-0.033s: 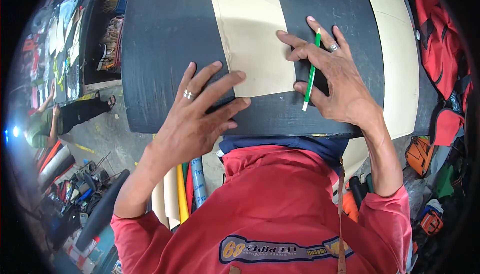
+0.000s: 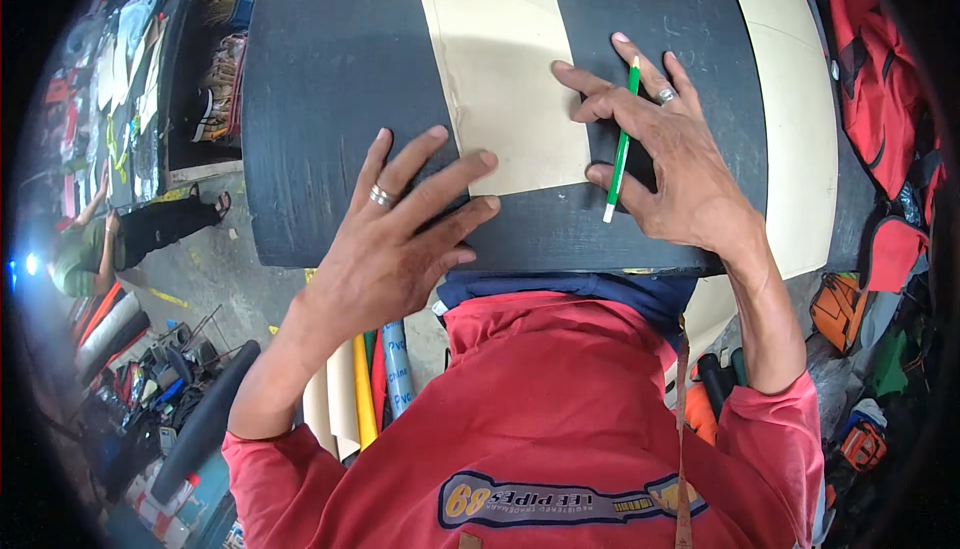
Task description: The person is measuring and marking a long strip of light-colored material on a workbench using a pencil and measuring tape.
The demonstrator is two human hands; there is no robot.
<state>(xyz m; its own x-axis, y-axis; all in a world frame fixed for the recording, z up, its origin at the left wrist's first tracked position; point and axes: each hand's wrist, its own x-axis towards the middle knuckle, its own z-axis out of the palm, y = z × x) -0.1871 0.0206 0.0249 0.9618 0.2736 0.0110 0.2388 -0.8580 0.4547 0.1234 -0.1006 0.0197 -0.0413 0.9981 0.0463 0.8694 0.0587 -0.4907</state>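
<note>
Around: yellow roll (image 2: 363, 389), red fabric (image 2: 872, 89) | left hand (image 2: 378, 239) overlaps cream sheet (image 2: 505, 79)

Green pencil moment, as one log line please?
right hand: holding green pencil | left hand: spread at edge of middle cream sheet | surface: dark tabletop

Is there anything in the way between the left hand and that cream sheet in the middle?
No, nothing visible stands between them: the left hand already has a fingertip over the lower left corner of the cream sheet. The green pencil is off to the sheet's right, in the right hand.
</note>
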